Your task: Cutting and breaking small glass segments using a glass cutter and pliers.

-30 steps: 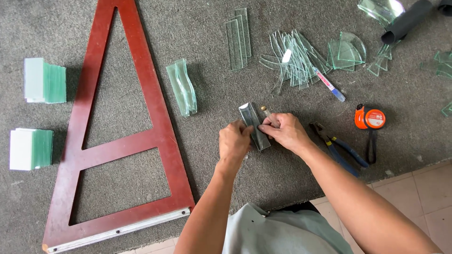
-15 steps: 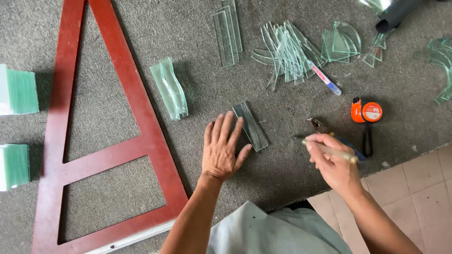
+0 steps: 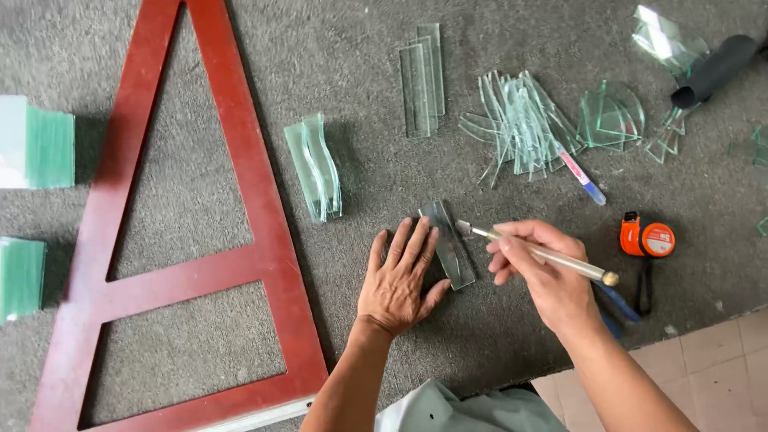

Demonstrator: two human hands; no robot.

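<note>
My left hand (image 3: 402,276) lies flat on the grey carpet with fingers spread, its fingertips pressing the left edge of a small glass strip (image 3: 450,245). My right hand (image 3: 544,272) holds a slim metal glass cutter (image 3: 538,251) like a pen. The cutter's tip points left and sits just at the strip's upper right edge.
A red wooden triangular frame (image 3: 240,144) lies at left. Stacks of green-edged glass (image 3: 36,142) sit at far left. Wavy glass pieces (image 3: 316,166), glass strips (image 3: 422,76) and a pile of offcuts (image 3: 520,120) lie ahead. An orange tape measure (image 3: 648,238), pliers (image 3: 620,308) and a marker (image 3: 582,178) are at right.
My right hand has swung back left from near the pliers, bringing the cutter to the glass strip. My left hand stays flat beside the strip.
</note>
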